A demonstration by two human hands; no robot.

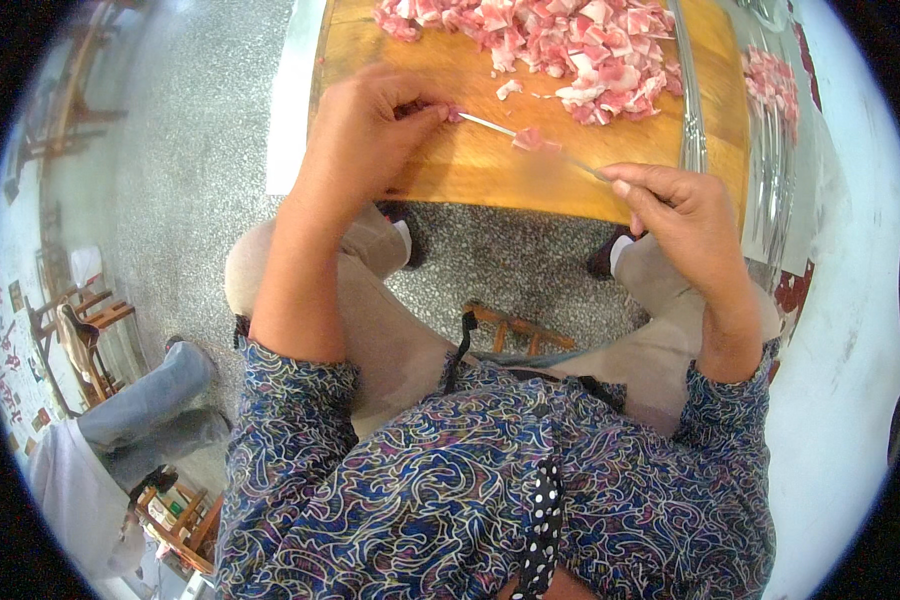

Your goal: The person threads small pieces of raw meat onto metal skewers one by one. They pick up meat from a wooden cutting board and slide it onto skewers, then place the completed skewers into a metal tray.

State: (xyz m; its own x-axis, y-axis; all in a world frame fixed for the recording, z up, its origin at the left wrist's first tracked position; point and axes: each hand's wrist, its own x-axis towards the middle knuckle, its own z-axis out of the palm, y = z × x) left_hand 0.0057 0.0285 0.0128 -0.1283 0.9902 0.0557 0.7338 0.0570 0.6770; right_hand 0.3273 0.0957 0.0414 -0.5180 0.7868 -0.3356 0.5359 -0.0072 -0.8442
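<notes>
A thin metal skewer (487, 124) slants across the near part of a wooden board (450, 172). My right hand (682, 210) pinches its right end between thumb and fingers. A small piece of pink raw meat (529, 139) is threaded partway along it. At the skewer's left end, my left hand (375, 127) pinches another bit of meat (454, 113) against the tip; the fingers hide part of it. Beyond both hands, a heap of cut raw meat (570, 45) covers the far side of the board, with a loose scrap (508, 90) at its near edge.
Bare metal skewers (691, 112) lie along the board's right side. Farther right, several skewers loaded with meat (771, 86) rest on a pale surface beside the wall (855, 300). A small wooden stool (521, 330) shows beneath me. At left are a person's jeans-clad leg (157, 390) and wooden furniture (90, 307).
</notes>
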